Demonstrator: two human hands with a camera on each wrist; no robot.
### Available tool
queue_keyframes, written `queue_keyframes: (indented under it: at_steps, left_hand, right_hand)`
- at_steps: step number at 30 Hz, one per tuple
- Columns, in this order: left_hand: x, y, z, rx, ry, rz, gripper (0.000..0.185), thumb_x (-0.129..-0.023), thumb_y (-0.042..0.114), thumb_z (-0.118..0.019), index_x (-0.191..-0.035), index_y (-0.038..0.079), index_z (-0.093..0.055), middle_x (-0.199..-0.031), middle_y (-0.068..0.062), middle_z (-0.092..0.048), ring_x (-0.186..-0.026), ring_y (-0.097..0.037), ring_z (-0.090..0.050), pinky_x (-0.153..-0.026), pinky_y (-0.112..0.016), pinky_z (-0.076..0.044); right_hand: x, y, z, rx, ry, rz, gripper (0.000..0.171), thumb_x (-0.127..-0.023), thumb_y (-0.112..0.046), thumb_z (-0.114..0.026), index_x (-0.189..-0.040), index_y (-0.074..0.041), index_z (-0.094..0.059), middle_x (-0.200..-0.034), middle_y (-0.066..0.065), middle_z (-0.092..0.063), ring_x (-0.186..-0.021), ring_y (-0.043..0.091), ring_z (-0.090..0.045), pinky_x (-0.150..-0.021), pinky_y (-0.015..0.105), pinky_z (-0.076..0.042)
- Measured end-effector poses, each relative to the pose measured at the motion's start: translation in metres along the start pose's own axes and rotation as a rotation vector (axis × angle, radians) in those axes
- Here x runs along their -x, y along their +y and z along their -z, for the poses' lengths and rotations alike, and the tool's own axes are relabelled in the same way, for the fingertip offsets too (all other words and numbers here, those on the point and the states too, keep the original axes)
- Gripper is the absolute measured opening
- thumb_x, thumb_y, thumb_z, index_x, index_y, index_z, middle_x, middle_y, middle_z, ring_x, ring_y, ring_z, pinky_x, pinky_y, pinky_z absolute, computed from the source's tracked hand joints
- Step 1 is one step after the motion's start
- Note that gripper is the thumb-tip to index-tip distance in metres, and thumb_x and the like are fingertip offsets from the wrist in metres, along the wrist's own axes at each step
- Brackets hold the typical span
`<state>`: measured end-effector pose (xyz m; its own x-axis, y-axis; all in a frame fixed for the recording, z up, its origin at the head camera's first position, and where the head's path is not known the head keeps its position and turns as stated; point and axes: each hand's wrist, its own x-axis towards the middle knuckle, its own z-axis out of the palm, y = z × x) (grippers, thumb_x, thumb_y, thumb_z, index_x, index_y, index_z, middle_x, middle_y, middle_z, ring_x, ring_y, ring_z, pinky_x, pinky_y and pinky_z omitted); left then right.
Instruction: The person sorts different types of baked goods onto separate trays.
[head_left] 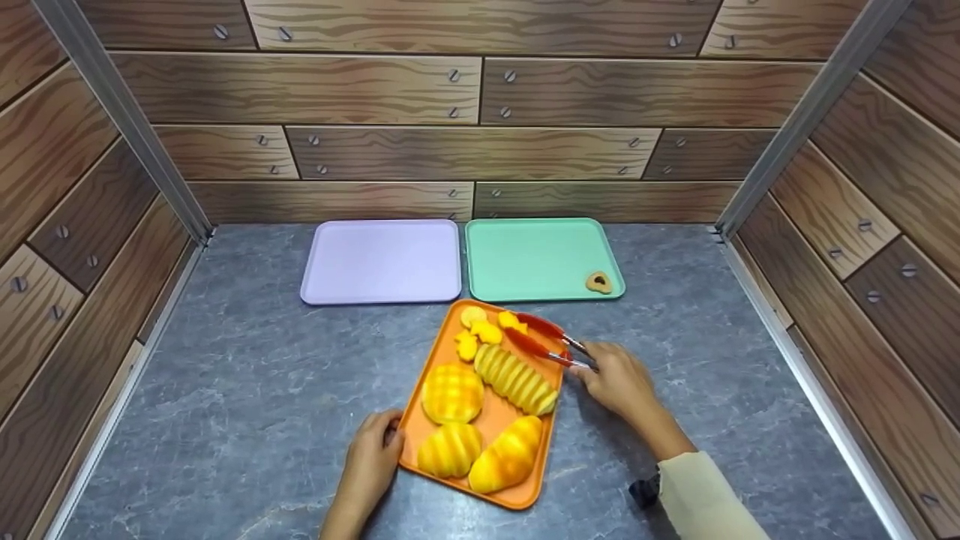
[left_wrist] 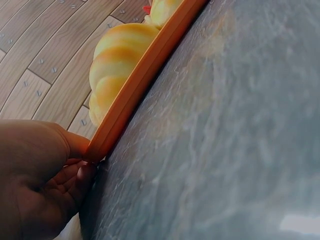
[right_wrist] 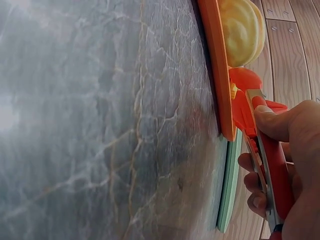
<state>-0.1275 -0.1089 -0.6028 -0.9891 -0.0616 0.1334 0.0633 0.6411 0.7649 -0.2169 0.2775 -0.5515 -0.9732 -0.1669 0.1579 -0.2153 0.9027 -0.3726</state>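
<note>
Tray edge is pinched by left hand; tongs gripped in right hand, tips over small pieces. Next, judged: closing on one.

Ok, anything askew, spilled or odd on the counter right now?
The orange tray sits turned at an angle, unlike the squared-up purple tray and green tray. One small pastry lies alone near the green tray's corner. Nothing spilled or damaged.

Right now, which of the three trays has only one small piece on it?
The green tray, at the back right. It holds one small brown piece; the purple tray shows nothing, the orange tray many breads.
</note>
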Motion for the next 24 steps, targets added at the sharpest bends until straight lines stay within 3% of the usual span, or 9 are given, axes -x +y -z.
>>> queue_keyframes:
  at_steps: [10,24]
  left_hand:
    - [0.000,0.002,0.000,0.004,-0.003,0.006,0.021,-0.090,0.003,-0.068,-0.111,0.005,-0.070,-0.096,-0.001,-0.062,-0.088,-0.014,-0.056,-0.079,-0.033,-0.050]
    - [0.001,0.001,0.000,-0.005,0.004,0.004,0.021,-0.090,0.004,-0.069,-0.111,0.004,-0.070,-0.097,-0.003,-0.063,-0.089,-0.016,-0.058,-0.081,-0.035,-0.051]
  right_hand:
    - [0.005,0.003,-0.002,0.012,0.076,0.045,0.050,-0.088,-0.028,-0.077,-0.130,-0.004,-0.065,-0.120,0.015,-0.070,-0.108,0.036,-0.064,-0.091,0.055,-0.050]
    - [0.004,0.012,0.010,-0.014,0.091,-0.067,0.052,-0.091,-0.029,-0.074,-0.134,-0.001,-0.062,-0.129,0.020,-0.066,-0.114,0.041,-0.062,-0.094,0.059,-0.047]
